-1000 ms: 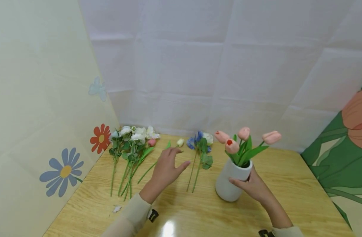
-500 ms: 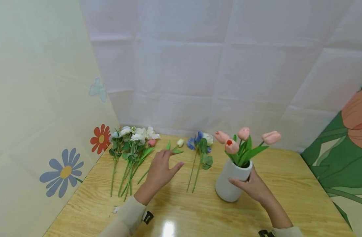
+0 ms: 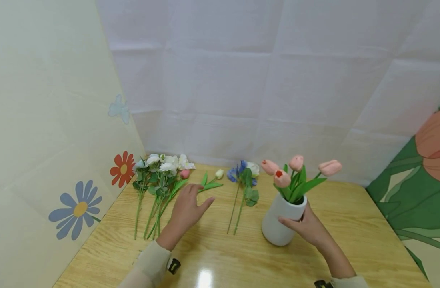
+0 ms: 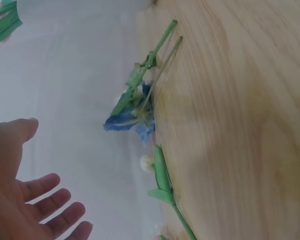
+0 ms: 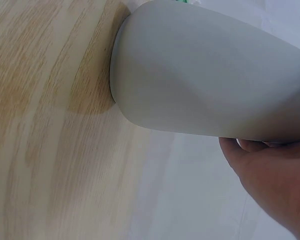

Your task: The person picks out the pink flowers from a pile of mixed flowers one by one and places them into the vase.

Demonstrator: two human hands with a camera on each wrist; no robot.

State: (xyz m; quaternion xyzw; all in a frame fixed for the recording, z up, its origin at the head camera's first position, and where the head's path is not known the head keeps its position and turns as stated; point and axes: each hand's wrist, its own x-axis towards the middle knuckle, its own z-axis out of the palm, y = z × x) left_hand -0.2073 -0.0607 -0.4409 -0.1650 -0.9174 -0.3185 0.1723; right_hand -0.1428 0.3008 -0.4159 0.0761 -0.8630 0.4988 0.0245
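Observation:
My right hand [image 3: 306,228] grips the upper part of a white vase [image 3: 280,224], thumb across its front; the right wrist view shows the vase [image 5: 205,75] standing on the wood with the hand [image 5: 275,175] at its neck. Several pink tulips [image 3: 282,178] with green leaves rise from the vase. My left hand [image 3: 187,208] is over the table with thumb and fingers spread, holding nothing. Just beyond its fingers lies a white tulip [image 3: 219,174], its stem partly hidden by the hand. In the left wrist view the open palm [image 4: 20,190] faces that tulip's leaves [image 4: 161,172].
Left of my left hand lies a bunch of white flowers [image 3: 167,166] with a darker pink tulip [image 3: 185,173]. A blue flower [image 3: 237,172] and a white rose [image 3: 253,168] lie between hand and vase. A pale cloth backdrop [image 3: 213,80] hangs behind the wooden table [image 3: 241,260].
My left hand has drawn back to the left and toward me, uncovering the white tulip's leaves. The right hand and vase have stayed in place.

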